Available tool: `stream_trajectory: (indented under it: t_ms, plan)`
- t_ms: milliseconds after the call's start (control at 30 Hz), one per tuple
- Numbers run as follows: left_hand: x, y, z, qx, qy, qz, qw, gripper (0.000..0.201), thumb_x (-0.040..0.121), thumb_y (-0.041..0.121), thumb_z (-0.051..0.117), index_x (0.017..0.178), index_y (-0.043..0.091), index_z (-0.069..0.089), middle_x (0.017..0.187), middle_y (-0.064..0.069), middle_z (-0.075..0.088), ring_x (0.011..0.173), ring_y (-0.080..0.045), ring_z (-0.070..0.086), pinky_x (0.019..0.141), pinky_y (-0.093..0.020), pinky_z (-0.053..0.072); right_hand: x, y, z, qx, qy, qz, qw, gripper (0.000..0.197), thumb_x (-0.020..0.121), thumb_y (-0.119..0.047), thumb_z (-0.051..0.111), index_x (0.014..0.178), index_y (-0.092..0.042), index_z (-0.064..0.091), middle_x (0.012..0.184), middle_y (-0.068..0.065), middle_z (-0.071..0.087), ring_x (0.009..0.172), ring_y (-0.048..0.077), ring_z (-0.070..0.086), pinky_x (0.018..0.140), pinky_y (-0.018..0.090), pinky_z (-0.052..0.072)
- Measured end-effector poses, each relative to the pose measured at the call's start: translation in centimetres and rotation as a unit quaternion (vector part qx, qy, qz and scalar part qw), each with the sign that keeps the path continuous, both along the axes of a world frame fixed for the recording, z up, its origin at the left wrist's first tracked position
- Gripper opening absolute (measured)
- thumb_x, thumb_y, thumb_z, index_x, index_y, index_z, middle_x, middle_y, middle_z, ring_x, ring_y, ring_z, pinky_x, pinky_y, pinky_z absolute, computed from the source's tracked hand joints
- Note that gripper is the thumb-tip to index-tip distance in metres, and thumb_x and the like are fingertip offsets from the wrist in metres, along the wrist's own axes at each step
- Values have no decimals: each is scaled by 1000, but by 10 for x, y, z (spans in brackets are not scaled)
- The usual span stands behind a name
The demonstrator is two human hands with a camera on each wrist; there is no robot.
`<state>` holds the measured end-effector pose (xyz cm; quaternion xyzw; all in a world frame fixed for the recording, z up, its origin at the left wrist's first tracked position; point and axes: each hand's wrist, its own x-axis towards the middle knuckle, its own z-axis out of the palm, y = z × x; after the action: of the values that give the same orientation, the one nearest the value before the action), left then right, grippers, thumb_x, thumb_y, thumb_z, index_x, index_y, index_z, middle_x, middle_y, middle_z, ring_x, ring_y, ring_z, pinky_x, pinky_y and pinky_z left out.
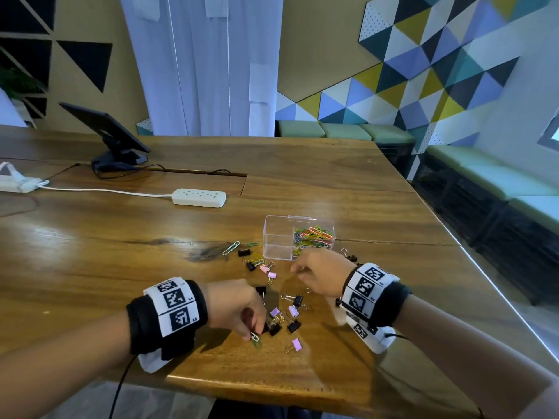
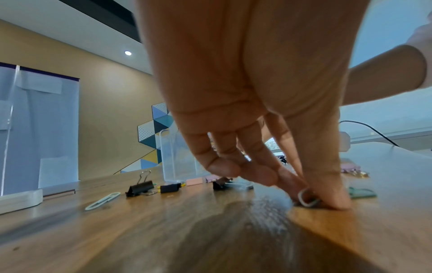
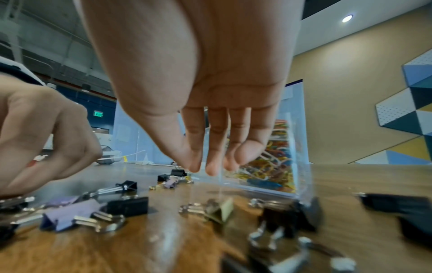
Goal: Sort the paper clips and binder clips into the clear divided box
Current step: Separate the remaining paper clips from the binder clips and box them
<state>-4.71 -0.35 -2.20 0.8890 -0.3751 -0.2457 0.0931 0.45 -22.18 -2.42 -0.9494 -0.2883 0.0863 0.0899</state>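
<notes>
White paper clip [image 2: 308, 198] pinched flat against wooden table [image 1: 121, 267] by left hand [image 1: 239, 306], near edge. Right hand [image 1: 317, 275] relaxed, empty, just before clear divided box [image 1: 298, 237]. Advised: clip edge lifted first, then carried to right, clip-filled compartment.

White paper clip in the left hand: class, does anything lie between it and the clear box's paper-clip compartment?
Yes. Scattered black and pink binder clips cover the wooden table between the white paper clip pinched by the left hand and the clear divided plastic box; lifting over them avoids contact.
</notes>
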Motion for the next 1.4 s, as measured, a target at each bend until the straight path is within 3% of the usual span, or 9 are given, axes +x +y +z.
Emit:
stream_trajectory:
  t_ms: [200, 333, 500, 700, 867, 967, 1033, 1200, 1400]
  plan:
    - [-2, 1, -5, -25, -20, 12, 999, 14, 82, 24, 69, 95, 17, 72, 99, 2, 66, 82, 0, 53, 69, -4, 35, 1, 35, -3, -60, -24, 111, 992, 51, 92, -12, 47, 142, -16, 35, 145, 3, 35, 135, 21, 33, 113, 35, 29]
    - [-2, 0, -5, -15, -21, 3, 1000, 13, 83, 24, 67, 94, 17, 71, 103, 3, 64, 89, -2, 53, 77, -11, 40, 6, 53, -7, -78, -32, 122, 989, 60, 92, -7, 47, 146, -11, 24, 154, 6, 24, 140, 22, 25, 116, 33, 20]
    - [-6, 3, -5, -13, -28, 0, 1000, 12, 85, 24, 65, 94, 17, 69, 102, 3, 64, 93, -6, 57, 85, -20, 46, 10, 61, -4, -76, -34, 116, 990, 43, 91, -11, 47, 135, -12, 46, 134, 10, 51, 126, 26, 45, 106, 40, 38]
    - [-6, 11, -8, -13, -59, 10, 998, 12, 89, 26, 60, 98, 20, 64, 103, 3, 63, 95, -7, 58, 87, -22, 48, 5, 40, -8, -28, -31, 119, 992, 30, 92, -23, 50, 118, -15, 61, 121, 4, 62, 113, 20, 56, 98, 34, 45]
    - [3, 13, -5, 2, -69, 27, 997, 13, 89, 27, 59, 99, 20, 63, 103, 4, 64, 87, -1, 53, 77, -10, 41, 2, 31, -3, -2, -17, 103, 995, 20, 88, -19, 52, 93, -13, 71, 97, 2, 70, 85, 14, 63, 77, 25, 48]
    - [15, 18, 3, -17, -97, 78, 992, 12, 89, 28, 60, 97, 20, 63, 93, 9, 64, 73, 8, 48, 63, -3, 37, 6, 37, 1, 15, -13, 88, 996, 20, 90, -20, 53, 101, -15, 69, 105, -1, 68, 88, 8, 61, 81, 21, 47]
    - [27, 25, 8, -44, -116, 140, 982, 7, 88, 29, 61, 93, 24, 63, 85, 15, 60, 72, 9, 50, 60, -5, 39, 9, 43, 2, 19, -21, 79, 996, 22, 91, -21, 54, 109, -15, 65, 113, 0, 65, 99, 11, 61, 87, 22, 47]
    - [70, 46, 9, -61, -139, 254, 955, 19, 87, 22, 63, 106, 19, 64, 91, 10, 59, 73, 5, 49, 61, -8, 36, 20, 62, -6, -74, -38, 85, 993, 39, 92, -27, 53, 129, -15, 52, 133, 7, 52, 121, 24, 51, 101, 39, 44]
    - [98, 43, -2, -77, -142, 362, 918, 29, 89, 13, 61, 117, 10, 63, 108, -6, 68, 95, -15, 62, 81, -19, 43, 25, 71, -14, -113, -32, 89, 989, 42, 93, -30, 49, 132, -14, 48, 136, 9, 50, 124, 27, 48, 102, 44, 43]
